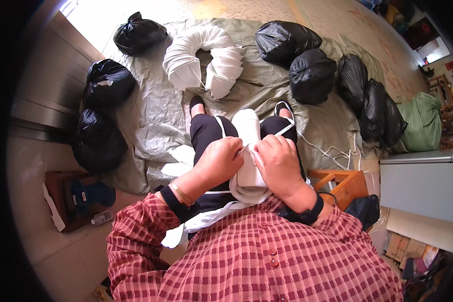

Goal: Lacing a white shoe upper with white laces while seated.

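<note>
Left hand (224, 157) and right hand (281, 163) pinch a white pad (249, 177) between the legs (207, 133).
They are close together near its middle. It looks light and soft, so it should bend easily and not break; its edges seem best to hold.

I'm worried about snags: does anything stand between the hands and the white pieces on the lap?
Nothing visible does: the left hand and right hand are both right at the white pieces.
</note>
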{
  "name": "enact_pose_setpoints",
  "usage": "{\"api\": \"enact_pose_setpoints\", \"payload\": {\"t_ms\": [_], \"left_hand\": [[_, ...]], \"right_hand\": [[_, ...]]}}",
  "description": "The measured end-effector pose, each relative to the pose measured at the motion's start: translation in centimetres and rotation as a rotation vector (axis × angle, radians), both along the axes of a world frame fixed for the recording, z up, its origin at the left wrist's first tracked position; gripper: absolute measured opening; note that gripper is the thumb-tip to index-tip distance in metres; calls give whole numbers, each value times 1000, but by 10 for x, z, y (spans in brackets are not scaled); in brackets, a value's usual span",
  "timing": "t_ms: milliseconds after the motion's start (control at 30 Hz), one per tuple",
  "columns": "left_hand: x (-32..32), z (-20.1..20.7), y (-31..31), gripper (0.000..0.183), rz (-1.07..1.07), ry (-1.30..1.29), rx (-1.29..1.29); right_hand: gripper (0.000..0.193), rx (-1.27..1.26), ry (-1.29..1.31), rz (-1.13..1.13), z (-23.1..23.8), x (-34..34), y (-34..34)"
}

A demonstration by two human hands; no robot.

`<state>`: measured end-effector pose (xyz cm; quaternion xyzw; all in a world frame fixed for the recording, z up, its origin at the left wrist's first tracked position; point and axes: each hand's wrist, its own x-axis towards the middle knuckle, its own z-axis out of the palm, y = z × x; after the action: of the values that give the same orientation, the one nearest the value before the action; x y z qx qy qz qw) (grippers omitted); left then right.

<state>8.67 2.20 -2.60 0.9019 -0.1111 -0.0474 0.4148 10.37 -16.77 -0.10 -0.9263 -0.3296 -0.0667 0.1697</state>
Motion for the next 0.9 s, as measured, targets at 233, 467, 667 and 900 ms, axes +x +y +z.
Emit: {"api": "enact_pose_setpoints", "payload": {"t_ms": [233,467,667,900], "left_hand": [[2,4,-5,10,56,86,-74],[-1,11,-8,8,50,50,-85],[-2,16,-14,14,-83,-283,122],[10,15,-15,9,-100,-277,62]], "right_hand": [[11,-207,-163,-66,-10,1,18],[12,-156,-104,-1,-11,7,23],[14,129,42,-14,11,-4,-14],[11,1040,816,-214,25,20,-36]]}}
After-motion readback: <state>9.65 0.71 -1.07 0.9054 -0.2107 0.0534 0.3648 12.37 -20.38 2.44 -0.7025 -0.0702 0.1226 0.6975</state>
